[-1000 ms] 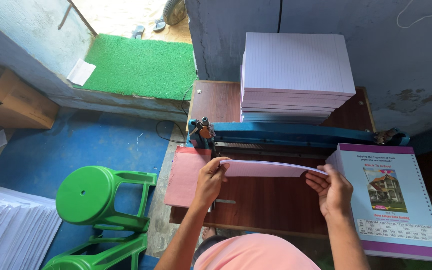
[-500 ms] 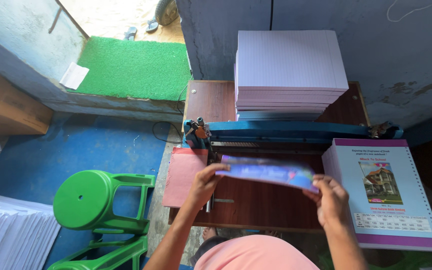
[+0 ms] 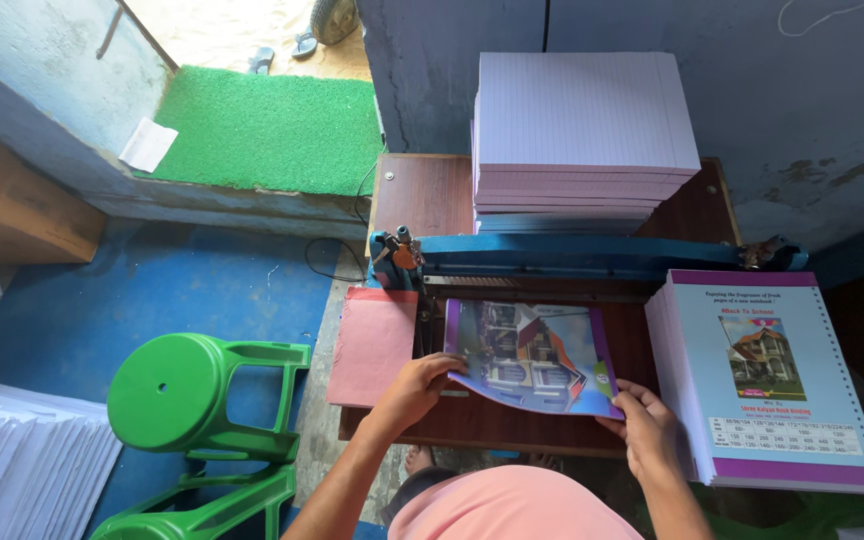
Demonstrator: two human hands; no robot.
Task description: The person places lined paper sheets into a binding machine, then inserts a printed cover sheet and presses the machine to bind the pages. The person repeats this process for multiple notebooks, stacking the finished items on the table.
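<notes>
The left hand and the right hand grip the near corners of a printed cover sheet, its far edge lying at the blue punching machine on a brown table; a stack of lined paper sits behind the machine; a pile of covered notebooks lies just right of the right hand; a pink board lies left; a green stool stands on the blue floor near a green mat.
</notes>
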